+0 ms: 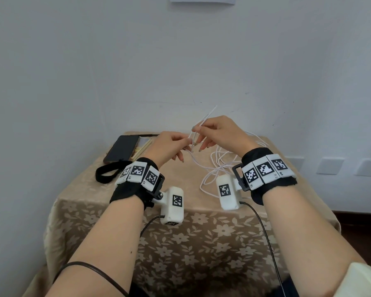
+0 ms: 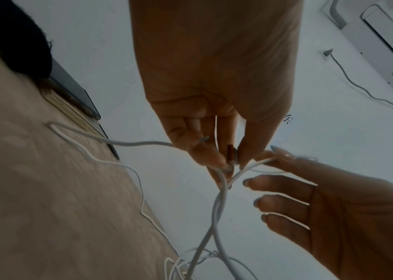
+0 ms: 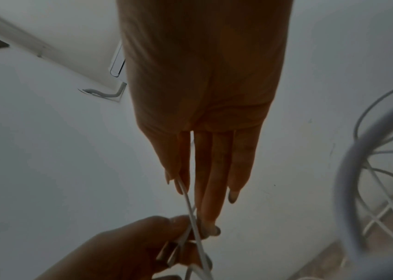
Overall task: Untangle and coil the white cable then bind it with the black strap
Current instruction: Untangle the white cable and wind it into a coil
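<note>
My two hands are raised above the table and hold the white cable (image 1: pixel 204 118) between them. My left hand (image 1: pixel 187 142) pinches a strand of the cable (image 2: pixel 219 204) together with a metal plug (image 2: pixel 230 153) at its fingertips. The right hand (image 1: pixel 196 130) pinches a doubled length between thumb and forefinger, its other fingers (image 3: pixel 214 180) straight; that length pokes up past it. The rest of the cable lies in a loose tangle (image 1: pixel 221 166) on the cloth under my right wrist. The black strap (image 1: pixel 98 174) lies as a flat loop on the table, left of my left wrist.
A dark phone (image 1: pixel 121 150) rests on a notebook (image 1: pixel 142 145) at the table's back left corner. The small table has a beige flowered cloth (image 1: pixel 180 236) and stands against a white wall. Black leads run from both wrist cameras.
</note>
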